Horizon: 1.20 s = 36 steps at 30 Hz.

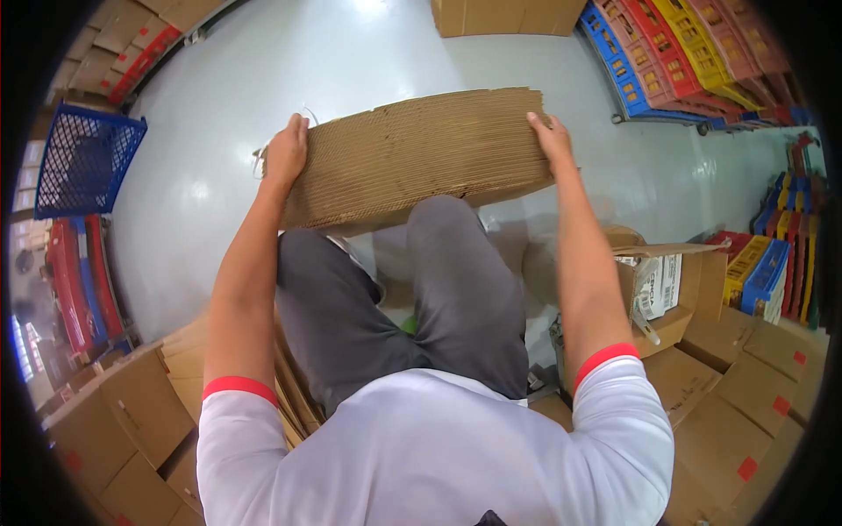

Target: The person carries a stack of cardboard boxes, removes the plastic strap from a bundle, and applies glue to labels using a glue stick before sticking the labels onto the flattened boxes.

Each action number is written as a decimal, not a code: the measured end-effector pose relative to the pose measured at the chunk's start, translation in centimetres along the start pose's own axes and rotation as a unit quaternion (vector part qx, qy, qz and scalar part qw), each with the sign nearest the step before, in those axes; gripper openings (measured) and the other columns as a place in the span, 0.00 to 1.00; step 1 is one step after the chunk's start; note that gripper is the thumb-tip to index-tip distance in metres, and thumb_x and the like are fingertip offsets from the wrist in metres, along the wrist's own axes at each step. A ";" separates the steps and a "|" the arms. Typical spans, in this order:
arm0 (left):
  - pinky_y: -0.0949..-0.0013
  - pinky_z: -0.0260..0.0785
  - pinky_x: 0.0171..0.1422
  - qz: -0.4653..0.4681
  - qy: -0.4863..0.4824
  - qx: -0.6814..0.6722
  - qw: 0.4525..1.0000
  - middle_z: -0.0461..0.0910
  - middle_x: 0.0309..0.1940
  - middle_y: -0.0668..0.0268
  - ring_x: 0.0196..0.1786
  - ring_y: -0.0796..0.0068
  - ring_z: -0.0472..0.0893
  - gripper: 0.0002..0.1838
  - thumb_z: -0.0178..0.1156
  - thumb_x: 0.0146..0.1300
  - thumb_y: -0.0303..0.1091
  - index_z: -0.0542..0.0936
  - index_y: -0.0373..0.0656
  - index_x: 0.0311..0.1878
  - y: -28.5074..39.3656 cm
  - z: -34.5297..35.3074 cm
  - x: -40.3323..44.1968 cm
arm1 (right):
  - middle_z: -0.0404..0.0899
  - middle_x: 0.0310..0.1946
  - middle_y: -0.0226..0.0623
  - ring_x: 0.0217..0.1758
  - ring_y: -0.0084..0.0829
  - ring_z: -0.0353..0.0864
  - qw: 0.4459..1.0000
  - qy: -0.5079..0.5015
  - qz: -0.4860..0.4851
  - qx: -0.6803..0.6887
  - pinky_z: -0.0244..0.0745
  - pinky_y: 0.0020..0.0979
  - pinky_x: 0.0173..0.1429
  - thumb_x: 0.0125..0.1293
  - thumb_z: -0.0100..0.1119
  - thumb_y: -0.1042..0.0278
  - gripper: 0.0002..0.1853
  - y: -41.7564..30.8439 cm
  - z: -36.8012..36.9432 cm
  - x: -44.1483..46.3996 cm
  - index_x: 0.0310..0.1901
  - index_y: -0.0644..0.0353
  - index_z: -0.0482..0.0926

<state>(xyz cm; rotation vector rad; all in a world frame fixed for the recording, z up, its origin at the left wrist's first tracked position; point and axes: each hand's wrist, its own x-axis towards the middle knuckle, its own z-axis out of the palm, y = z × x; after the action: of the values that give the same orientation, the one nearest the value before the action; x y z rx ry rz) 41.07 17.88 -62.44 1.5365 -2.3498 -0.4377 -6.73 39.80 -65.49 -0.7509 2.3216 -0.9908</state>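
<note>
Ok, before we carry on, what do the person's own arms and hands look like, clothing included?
The left hand and right hand are bare, without gloves. The left sleeve and right sleeve are short and white, each ending in a red band. No watch or cable shows on either forearm; small details such as rings are hard to tell.

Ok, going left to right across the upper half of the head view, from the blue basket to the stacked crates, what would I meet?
Blue basket, left hand, cardboard, right hand, stacked crates.
</note>
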 end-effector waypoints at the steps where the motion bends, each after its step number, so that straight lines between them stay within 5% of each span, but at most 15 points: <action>1: 0.36 0.69 0.50 0.031 -0.020 0.008 0.999 0.83 0.35 0.41 0.42 0.33 0.81 0.18 0.44 0.82 0.47 0.73 0.42 0.46 1.0 0.9 0.6 | 0.83 0.60 0.49 0.66 0.41 0.81 1.000 0.005 0.001 0.008 0.71 0.39 0.70 0.66 0.64 0.32 0.40 0.0 1.1 0.4 0.67 0.61 0.79; 4: 0.36 0.69 0.49 0.095 -0.060 0.022 0.993 0.83 0.37 0.40 0.44 0.32 0.81 0.20 0.43 0.82 0.50 0.74 0.41 0.47 4.2 3.4 1.3 | 0.87 0.55 0.48 0.60 0.41 0.85 0.996 0.076 -0.034 -0.021 0.75 0.39 0.66 0.67 0.64 0.36 0.35 1.2 2.2 0.1 0.62 0.60 0.82; 6: 0.37 0.69 0.50 0.009 0.040 -0.056 0.998 0.83 0.39 0.39 0.46 0.32 0.80 0.20 0.43 0.82 0.48 0.75 0.40 0.45 6.1 4.8 1.2 | 0.89 0.48 0.50 0.52 0.48 0.87 0.997 -0.072 -0.015 0.010 0.78 0.43 0.58 0.69 0.63 0.41 0.29 0.2 -0.9 -0.5 0.57 0.60 0.85; 10: 0.38 0.67 0.49 0.021 0.070 -0.045 0.996 0.82 0.37 0.39 0.44 0.31 0.79 0.19 0.46 0.82 0.46 0.75 0.38 0.43 7.2 5.4 -2.3 | 0.88 0.40 0.50 0.44 0.54 0.86 0.991 -0.053 -0.022 -0.119 0.78 0.47 0.51 0.71 0.60 0.48 0.22 4.8 -5.3 -2.6 0.49 0.61 0.86; 12: 0.38 0.67 0.49 0.036 0.072 -0.061 0.995 0.82 0.36 0.40 0.43 0.31 0.79 0.19 0.46 0.81 0.45 0.75 0.38 0.43 7.5 5.5 -2.1 | 0.86 0.35 0.50 0.41 0.56 0.83 0.952 0.284 -0.030 -0.114 0.77 0.47 0.49 0.72 0.58 0.52 0.19 6.2 -6.3 -5.5 0.44 0.62 0.85; 14: 0.38 0.66 0.48 -0.029 0.057 -0.067 0.996 0.81 0.36 0.40 0.42 0.31 0.79 0.19 0.46 0.82 0.46 0.75 0.38 0.43 7.4 5.6 -2.3 | 0.88 0.35 0.45 0.40 0.50 0.84 0.942 0.312 0.014 -0.120 0.78 0.46 0.47 0.77 0.52 0.54 0.20 8.2 -5.7 -5.6 0.40 0.63 0.84; 15: 0.39 0.67 0.48 -0.028 0.049 -0.048 0.997 0.82 0.36 0.40 0.44 0.31 0.79 0.20 0.46 0.82 0.47 0.75 0.38 0.43 7.6 5.3 -2.4 | 0.89 0.35 0.44 0.40 0.46 0.85 0.937 0.282 0.043 0.203 0.77 0.45 0.49 0.79 0.49 0.54 0.21 9.7 -3.6 -4.5 0.40 0.65 0.83; 16: 0.39 0.67 0.48 -0.027 0.047 -0.045 0.998 0.82 0.36 0.40 0.44 0.31 0.79 0.20 0.46 0.82 0.47 0.75 0.38 0.43 7.5 5.2 -2.5 | 0.90 0.35 0.42 0.41 0.42 0.86 0.833 0.223 0.066 0.503 0.77 0.43 0.50 0.81 0.45 0.54 0.23 9.9 -2.4 -4.5 0.40 0.66 0.82; 17: 0.39 0.67 0.49 -0.016 0.033 -0.055 0.998 0.82 0.37 0.39 0.45 0.31 0.79 0.20 0.45 0.82 0.47 0.75 0.38 0.44 7.5 5.0 -2.2 | 0.90 0.35 0.42 0.41 0.42 0.86 0.833 0.220 0.067 0.504 0.77 0.43 0.50 0.81 0.45 0.54 0.23 10.3 -1.7 -4.7 0.40 0.66 0.82; 19: 0.39 0.67 0.50 -0.011 0.028 -0.065 0.997 0.82 0.39 0.39 0.46 0.31 0.79 0.21 0.45 0.82 0.48 0.75 0.38 0.44 7.1 4.8 -1.1 | 0.91 0.39 0.43 0.42 0.38 0.85 0.934 0.201 0.031 0.293 0.77 0.39 0.55 0.83 0.39 0.55 0.25 9.2 -0.6 -5.4 0.44 0.69 0.80; 23: 0.40 0.68 0.53 0.002 0.003 -0.041 0.999 0.82 0.43 0.40 0.49 0.32 0.80 0.22 0.44 0.82 0.49 0.76 0.38 0.46 5.9 4.2 0.5 | 0.90 0.42 0.53 0.46 0.39 0.89 0.937 0.207 0.029 0.281 0.78 0.32 0.61 0.84 0.41 0.58 0.20 7.3 3.1 -6.2 0.52 0.71 0.74; 25: 0.40 0.68 0.54 -0.004 -0.003 -0.034 0.999 0.82 0.44 0.40 0.50 0.33 0.80 0.22 0.44 0.82 0.49 0.76 0.38 0.47 4.8 4.5 -0.1 | 0.88 0.44 0.60 0.50 0.44 0.89 0.846 0.259 0.058 0.462 0.78 0.32 0.62 0.84 0.41 0.58 0.20 6.3 4.9 -6.7 0.53 0.72 0.71; 28: 0.41 0.69 0.55 -0.018 -0.014 -0.064 0.998 0.83 0.45 0.41 0.51 0.33 0.79 0.22 0.44 0.81 0.49 0.77 0.38 0.47 2.8 4.0 -0.1 | 0.88 0.44 0.62 0.52 0.46 0.90 0.852 0.255 0.036 0.457 0.79 0.34 0.63 0.84 0.41 0.58 0.20 5.0 5.5 -5.8 0.52 0.72 0.71; 32: 0.44 0.70 0.58 -0.035 -0.033 -0.074 0.996 0.83 0.45 0.42 0.52 0.35 0.80 0.24 0.45 0.80 0.50 0.79 0.38 0.47 2.7 4.2 0.5 | 0.88 0.43 0.60 0.51 0.45 0.89 0.891 0.185 0.042 0.412 0.78 0.34 0.62 0.83 0.43 0.58 0.20 4.8 3.6 -4.7 0.51 0.72 0.72; 36: 0.44 0.69 0.63 -0.029 -0.042 -0.047 0.998 0.85 0.46 0.44 0.53 0.39 0.82 0.24 0.45 0.80 0.51 0.81 0.39 0.46 3.1 3.8 0.4 | 0.87 0.38 0.49 0.43 0.39 0.87 0.861 0.254 0.051 0.437 0.79 0.36 0.58 0.83 0.45 0.57 0.18 3.2 -0.7 -5.0 0.48 0.67 0.73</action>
<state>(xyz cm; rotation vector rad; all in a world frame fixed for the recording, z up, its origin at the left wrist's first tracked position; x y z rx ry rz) 36.79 19.06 -64.58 1.5762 -2.3157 -0.6293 -4.51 45.32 -66.35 0.0230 1.8883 -2.1504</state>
